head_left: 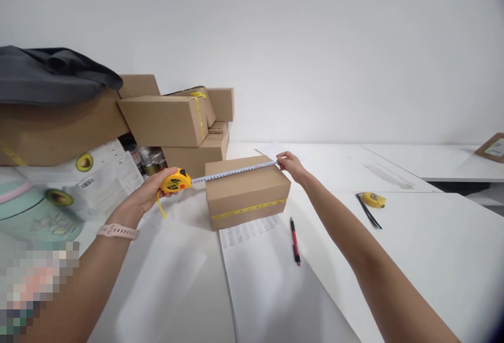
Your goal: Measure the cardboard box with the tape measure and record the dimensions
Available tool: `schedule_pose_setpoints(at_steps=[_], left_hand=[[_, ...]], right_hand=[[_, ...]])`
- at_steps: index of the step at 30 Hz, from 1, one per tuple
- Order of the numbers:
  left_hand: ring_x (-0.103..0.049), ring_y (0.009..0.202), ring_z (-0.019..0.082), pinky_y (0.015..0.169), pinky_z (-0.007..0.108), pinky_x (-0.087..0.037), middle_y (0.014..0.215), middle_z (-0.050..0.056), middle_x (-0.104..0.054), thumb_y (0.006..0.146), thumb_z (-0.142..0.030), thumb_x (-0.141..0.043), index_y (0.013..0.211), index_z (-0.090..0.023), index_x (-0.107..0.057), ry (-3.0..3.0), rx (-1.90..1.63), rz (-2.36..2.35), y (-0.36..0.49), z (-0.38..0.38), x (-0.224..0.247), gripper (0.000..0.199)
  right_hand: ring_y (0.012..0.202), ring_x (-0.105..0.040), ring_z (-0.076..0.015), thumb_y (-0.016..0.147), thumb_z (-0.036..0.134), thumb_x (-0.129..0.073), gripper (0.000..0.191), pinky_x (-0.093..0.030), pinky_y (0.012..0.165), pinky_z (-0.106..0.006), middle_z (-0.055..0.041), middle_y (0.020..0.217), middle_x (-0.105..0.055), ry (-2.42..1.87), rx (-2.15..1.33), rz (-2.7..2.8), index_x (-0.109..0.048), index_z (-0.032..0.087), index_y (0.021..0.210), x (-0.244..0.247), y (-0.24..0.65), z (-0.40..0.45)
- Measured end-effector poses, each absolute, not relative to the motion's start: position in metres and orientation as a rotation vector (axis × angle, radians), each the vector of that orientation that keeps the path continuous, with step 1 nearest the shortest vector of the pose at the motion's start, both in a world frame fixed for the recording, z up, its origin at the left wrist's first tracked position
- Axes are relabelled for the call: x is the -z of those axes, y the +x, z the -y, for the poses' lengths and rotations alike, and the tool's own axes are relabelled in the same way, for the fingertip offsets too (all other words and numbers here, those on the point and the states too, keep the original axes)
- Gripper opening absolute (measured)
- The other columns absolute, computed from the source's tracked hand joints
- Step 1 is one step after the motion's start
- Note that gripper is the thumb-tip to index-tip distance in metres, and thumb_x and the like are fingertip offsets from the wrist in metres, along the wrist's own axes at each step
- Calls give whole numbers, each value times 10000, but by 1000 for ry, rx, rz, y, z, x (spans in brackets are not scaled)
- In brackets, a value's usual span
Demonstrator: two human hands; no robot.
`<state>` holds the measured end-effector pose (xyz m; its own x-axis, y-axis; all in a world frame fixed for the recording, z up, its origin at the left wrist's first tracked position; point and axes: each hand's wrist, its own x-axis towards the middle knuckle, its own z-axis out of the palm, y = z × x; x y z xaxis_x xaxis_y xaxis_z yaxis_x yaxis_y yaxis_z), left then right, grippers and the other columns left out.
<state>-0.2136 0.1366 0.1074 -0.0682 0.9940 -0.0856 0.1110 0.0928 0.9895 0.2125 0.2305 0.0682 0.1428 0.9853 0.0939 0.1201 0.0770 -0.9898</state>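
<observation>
My left hand (154,189) is closed around the yellow case of a tape measure (176,181), just left of a closed cardboard box (247,191). From the case the metal blade (232,170) runs out across the top of the box, rising slightly to the right. At the box's far right corner, my right hand (290,164) pinches the blade's end. A strip of yellow tape goes along the box's front face. Under its front edge lies a stack of paper (268,280) with printed or written marks near the top.
A red and black pen (295,242) lies right of the paper. Farther right rests a second yellow tape measure (373,199) with a black strap. Stacked cardboard boxes (165,120), a dark bag (51,78) and a mint-green container (35,211) crowd the left side.
</observation>
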Motion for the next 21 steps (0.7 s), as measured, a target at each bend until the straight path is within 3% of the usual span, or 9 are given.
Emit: schedule_pose_setpoints(at_steps=[6, 12, 17, 21], left_hand=[[-590, 571, 130, 437, 200, -405, 772, 42, -715, 681, -548, -772, 925, -144, -706, 1209, -1119, -1378, -210, -139, -109, 477], [-557, 525, 125, 448, 220, -346, 722, 45, -695, 696, -561, -736, 862, -139, -699, 1265, -1095, -1369, -201, -135, -108, 455], [-556, 543, 122, 461, 223, -312, 737, 42, -685, 741, -549, -718, 851, -156, -695, 1271, -1088, -1366, -198, -133, -107, 408], [-551, 541, 127, 464, 236, -318, 738, 50, -679, 733, -539, -718, 851, -155, -687, 1271, -1074, -1363, -193, -134, -109, 403]], right_hand=[[738, -556, -160, 771, 331, -665, 175, -451, 674, -276, -15, 800, -637, -1419, -876, 1345, -610, 206, 881, -57, 205, -234], [802, -629, -210, 815, 459, -638, 275, -450, 659, -294, -96, 947, -721, -1666, -760, 1525, -659, 193, 885, -59, 195, -228], [695, -612, -224, 853, 553, -585, 400, -402, 593, -319, -117, 794, -714, -1839, -692, 1585, -644, 185, 707, -64, 196, -223], [637, -588, -210, 878, 533, -563, 420, -386, 577, -324, -109, 725, -692, -1886, -634, 1621, -602, 193, 635, -65, 193, -224]])
